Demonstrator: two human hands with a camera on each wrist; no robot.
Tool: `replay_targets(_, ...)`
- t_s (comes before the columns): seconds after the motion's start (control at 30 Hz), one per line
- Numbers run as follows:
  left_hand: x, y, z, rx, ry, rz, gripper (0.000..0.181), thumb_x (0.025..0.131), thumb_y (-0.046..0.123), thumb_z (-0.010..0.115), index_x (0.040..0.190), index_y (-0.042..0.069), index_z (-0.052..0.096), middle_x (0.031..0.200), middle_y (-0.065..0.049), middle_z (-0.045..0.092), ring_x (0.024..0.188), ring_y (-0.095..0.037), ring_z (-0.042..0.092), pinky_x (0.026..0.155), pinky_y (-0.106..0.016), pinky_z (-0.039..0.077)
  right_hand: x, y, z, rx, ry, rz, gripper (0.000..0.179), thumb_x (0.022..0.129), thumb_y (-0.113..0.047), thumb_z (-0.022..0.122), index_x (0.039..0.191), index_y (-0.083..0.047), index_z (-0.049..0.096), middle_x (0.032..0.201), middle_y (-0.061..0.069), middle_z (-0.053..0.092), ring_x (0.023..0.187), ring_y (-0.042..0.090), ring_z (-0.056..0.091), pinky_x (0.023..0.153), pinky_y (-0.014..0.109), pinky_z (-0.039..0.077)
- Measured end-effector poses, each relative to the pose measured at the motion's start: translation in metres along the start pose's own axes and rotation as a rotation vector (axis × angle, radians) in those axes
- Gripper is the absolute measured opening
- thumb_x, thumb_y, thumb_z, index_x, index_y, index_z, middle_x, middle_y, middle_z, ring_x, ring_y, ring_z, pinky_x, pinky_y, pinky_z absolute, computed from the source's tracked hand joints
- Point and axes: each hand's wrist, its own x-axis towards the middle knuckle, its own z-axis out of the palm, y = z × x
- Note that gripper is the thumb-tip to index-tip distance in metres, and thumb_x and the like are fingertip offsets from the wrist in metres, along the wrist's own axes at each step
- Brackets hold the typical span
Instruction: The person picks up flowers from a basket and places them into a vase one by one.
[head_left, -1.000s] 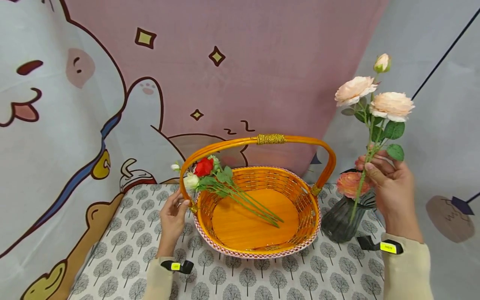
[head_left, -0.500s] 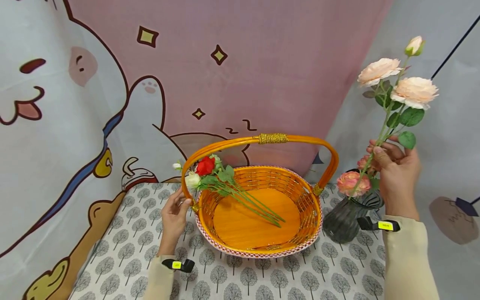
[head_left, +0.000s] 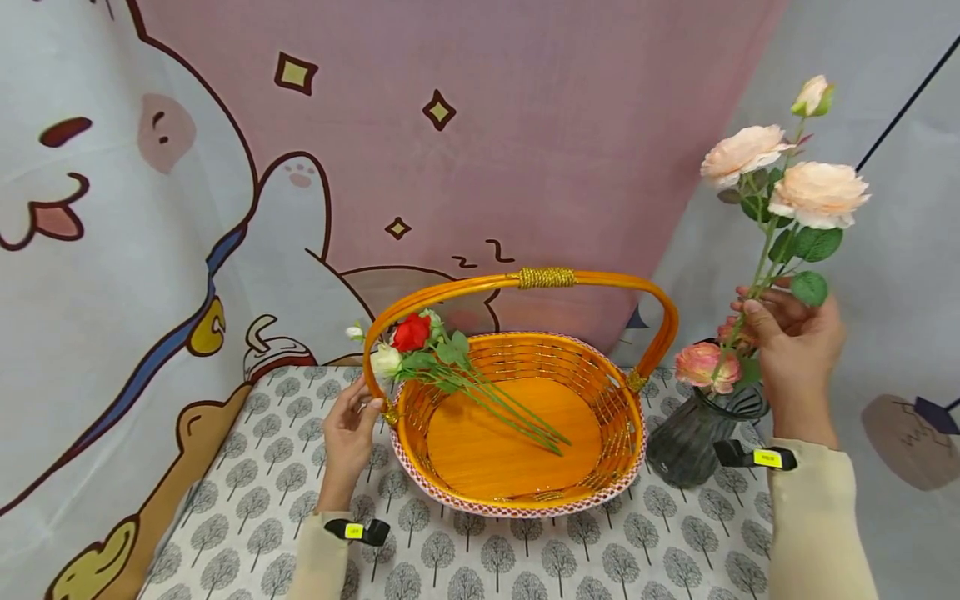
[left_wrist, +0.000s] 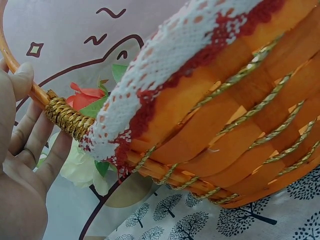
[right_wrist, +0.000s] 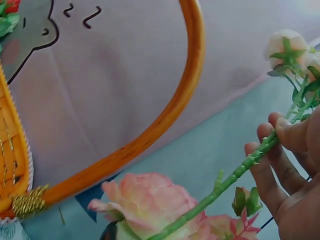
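My left hand (head_left: 349,442) grips the orange wicker basket (head_left: 517,510) at the left foot of its handle (left_wrist: 37,92), with the thumb and fingers around it. My right hand (head_left: 804,358) pinches the green stem (right_wrist: 220,187) of a spray of pale peach flowers (head_left: 819,196), held upright at the right. This stem runs down past a coral-pink flower (head_left: 707,367) at the mouth of the dark ribbed glass vase (head_left: 681,448). Its lower end is hidden, so whether it is inside cannot be told. A red rose (head_left: 412,332) and white flowers (head_left: 386,360) lie across the basket's left rim.
The basket and vase stand on a tablecloth (head_left: 495,558) with a tree print. Behind them hangs a cartoon-printed backdrop (head_left: 570,150). The tall arched handle (right_wrist: 195,50) rises between the vase and the red and white flowers.
My right hand has moved up and to the right with the peach spray, then slightly down and left. The stem's lower part came to the vase mouth. The left hand stays on the handle.
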Motion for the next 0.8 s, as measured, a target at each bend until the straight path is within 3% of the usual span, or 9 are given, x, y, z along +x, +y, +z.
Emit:
replay_targets(0.13, 0.0, 0.0, 0.0, -0.009, 0.0, 0.002, 0.044, 0.099, -0.009, 0.058, 0.143, -0.007, 0.053, 0.118, 0.009, 0.071, 0.107, -0.006, 0.067, 0.099, -0.018, 0.055, -0.01, 0.0, -0.004, -0.065, -0.041, 0.004, 0.039, 0.089, 0.006, 0.073, 0.125, 0.0, 0.06, 0.097, 0.007, 0.08, 0.077, 0.015, 0.077, 0.054, 0.019, 0.059)
replay_targets(0.3, 0.0, 0.0, 0.0, -0.001, 0.005, -0.011, 0.043, 0.1, -0.005, 0.06, 0.142, -0.007, 0.053, 0.117, 0.009, 0.071, 0.107, -0.005, 0.067, 0.099, -0.019, 0.056, -0.018, -0.001, -0.01, -0.029, -0.064, -0.003, 0.036, 0.089, 0.013, 0.069, 0.121, 0.001, 0.06, 0.1, 0.011, 0.08, 0.079, 0.016, 0.078, 0.058, 0.021, 0.061)
replay_targets(0.5, 0.001, 0.002, 0.0, 0.001, -0.004, -0.032, 0.044, 0.099, -0.01, 0.058, 0.142, -0.009, 0.051, 0.118, 0.012, 0.07, 0.109, -0.004, 0.067, 0.1, -0.019, 0.055, -0.025, -0.004, -0.018, -0.07, -0.007, 0.026, 0.036, 0.088, 0.013, 0.071, 0.12, -0.001, 0.062, 0.098, 0.005, 0.08, 0.081, 0.011, 0.077, 0.064, 0.018, 0.062)
replay_targets(0.6, 0.0, 0.002, -0.001, -0.002, -0.011, -0.028, 0.044, 0.099, -0.011, 0.057, 0.143, -0.009, 0.05, 0.118, 0.012, 0.07, 0.109, -0.003, 0.067, 0.1, -0.018, 0.055, -0.027, -0.007, -0.022, -0.118, 0.033, 0.064, 0.037, 0.088, 0.01, 0.072, 0.121, -0.004, 0.063, 0.095, 0.001, 0.079, 0.078, 0.009, 0.076, 0.064, 0.016, 0.061)
replay_targets(0.8, 0.0, 0.001, 0.0, -0.008, -0.002, -0.019, 0.043, 0.1, -0.007, 0.059, 0.142, -0.009, 0.052, 0.119, 0.011, 0.07, 0.109, -0.003, 0.067, 0.1, -0.018, 0.055, -0.03, -0.008, -0.029, -0.117, 0.079, 0.136, 0.031, 0.089, 0.006, 0.074, 0.116, -0.005, 0.065, 0.089, -0.001, 0.079, 0.078, 0.008, 0.075, 0.061, 0.017, 0.061)
